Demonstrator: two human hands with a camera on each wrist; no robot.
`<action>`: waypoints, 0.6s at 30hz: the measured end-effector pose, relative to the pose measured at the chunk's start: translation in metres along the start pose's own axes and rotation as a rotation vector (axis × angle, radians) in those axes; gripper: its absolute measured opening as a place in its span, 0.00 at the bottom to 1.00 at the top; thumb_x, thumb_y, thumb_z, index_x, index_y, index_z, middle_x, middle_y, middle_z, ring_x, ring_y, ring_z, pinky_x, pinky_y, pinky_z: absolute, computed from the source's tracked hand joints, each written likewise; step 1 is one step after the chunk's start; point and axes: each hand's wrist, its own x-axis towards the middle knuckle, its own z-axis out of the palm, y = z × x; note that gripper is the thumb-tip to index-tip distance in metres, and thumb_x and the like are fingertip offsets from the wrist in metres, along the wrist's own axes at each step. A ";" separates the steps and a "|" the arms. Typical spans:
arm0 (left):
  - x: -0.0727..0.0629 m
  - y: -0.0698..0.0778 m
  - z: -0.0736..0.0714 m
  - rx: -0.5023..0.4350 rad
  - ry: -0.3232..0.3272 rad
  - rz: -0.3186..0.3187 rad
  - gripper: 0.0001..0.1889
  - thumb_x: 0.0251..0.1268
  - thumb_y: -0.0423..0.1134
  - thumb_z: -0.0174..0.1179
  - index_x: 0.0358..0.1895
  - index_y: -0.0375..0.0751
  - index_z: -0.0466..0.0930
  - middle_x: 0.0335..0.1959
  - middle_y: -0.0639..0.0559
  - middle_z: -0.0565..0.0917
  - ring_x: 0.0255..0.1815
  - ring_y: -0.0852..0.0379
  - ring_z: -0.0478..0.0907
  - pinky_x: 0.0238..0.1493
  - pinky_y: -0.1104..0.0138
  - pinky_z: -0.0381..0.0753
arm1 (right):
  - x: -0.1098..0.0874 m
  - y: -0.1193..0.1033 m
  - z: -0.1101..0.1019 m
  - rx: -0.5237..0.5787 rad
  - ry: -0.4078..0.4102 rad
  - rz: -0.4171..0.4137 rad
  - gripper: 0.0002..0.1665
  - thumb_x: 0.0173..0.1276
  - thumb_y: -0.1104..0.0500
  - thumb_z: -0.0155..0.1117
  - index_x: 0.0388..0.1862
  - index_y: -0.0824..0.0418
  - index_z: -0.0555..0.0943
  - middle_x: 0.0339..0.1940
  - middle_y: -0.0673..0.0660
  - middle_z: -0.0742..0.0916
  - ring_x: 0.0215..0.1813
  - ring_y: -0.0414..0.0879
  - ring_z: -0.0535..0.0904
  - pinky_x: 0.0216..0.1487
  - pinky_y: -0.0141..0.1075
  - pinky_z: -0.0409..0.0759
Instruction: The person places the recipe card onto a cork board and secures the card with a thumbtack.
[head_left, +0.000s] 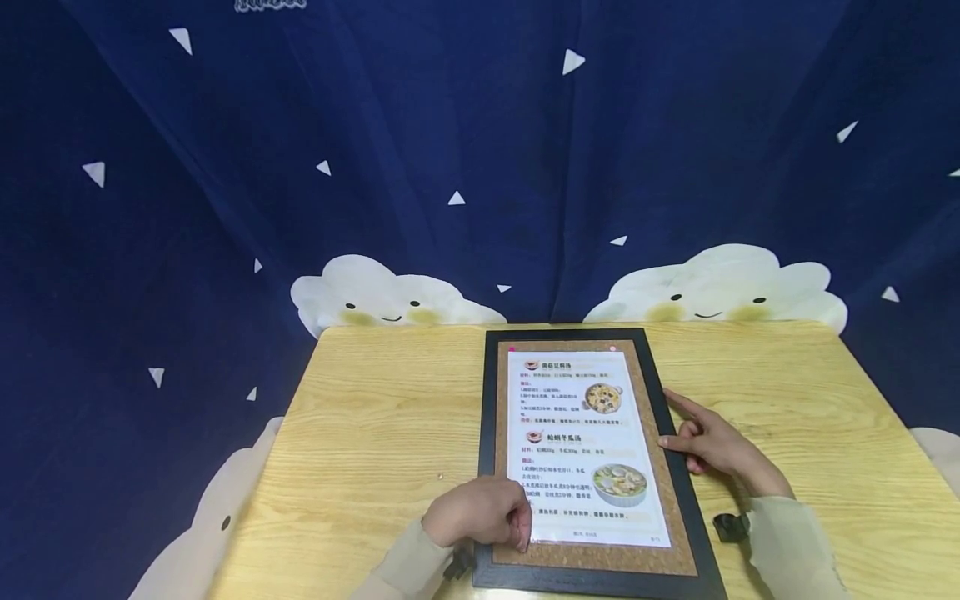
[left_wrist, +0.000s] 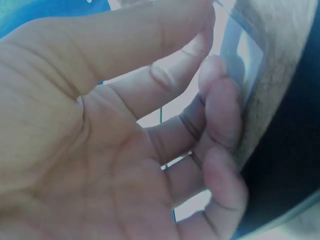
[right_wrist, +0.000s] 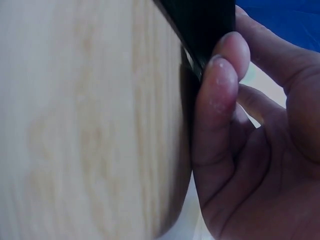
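A black-framed cork board (head_left: 585,558) lies on the table with a laminated recipe sheet (head_left: 585,446) on it, printed with two dishes. My left hand (head_left: 480,512) is over the sheet's lower left corner, fingers curled. In the left wrist view, its thumb and index fingertips come together at the edge of the sheet (left_wrist: 242,52); any small thing between them is hidden. At the board's right edge, my right hand (head_left: 720,446) holds the black frame (right_wrist: 210,30), thumb on the rim and index finger stretched along the side.
Pink pins (head_left: 512,349) mark the sheet's top corners. The wooden table (head_left: 382,417) reaches back to a dark blue curtain (head_left: 450,125) with white triangles and smiling clouds. Small black devices (head_left: 729,527) are near both wrists.
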 end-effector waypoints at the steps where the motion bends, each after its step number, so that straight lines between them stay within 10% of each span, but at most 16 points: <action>1: -0.001 0.001 0.000 0.008 -0.004 0.002 0.12 0.56 0.34 0.75 0.21 0.54 0.84 0.17 0.65 0.74 0.23 0.67 0.67 0.27 0.73 0.67 | 0.000 0.000 0.000 -0.001 -0.002 -0.003 0.58 0.71 0.59 0.72 0.86 0.65 0.44 0.21 0.50 0.77 0.16 0.39 0.76 0.20 0.32 0.75; 18: 0.001 0.002 0.000 -0.020 -0.001 -0.006 0.13 0.55 0.33 0.75 0.20 0.52 0.83 0.14 0.64 0.73 0.18 0.66 0.66 0.24 0.72 0.66 | 0.002 0.002 -0.002 0.027 0.006 -0.025 0.59 0.70 0.60 0.72 0.86 0.65 0.44 0.21 0.50 0.76 0.15 0.37 0.75 0.19 0.32 0.75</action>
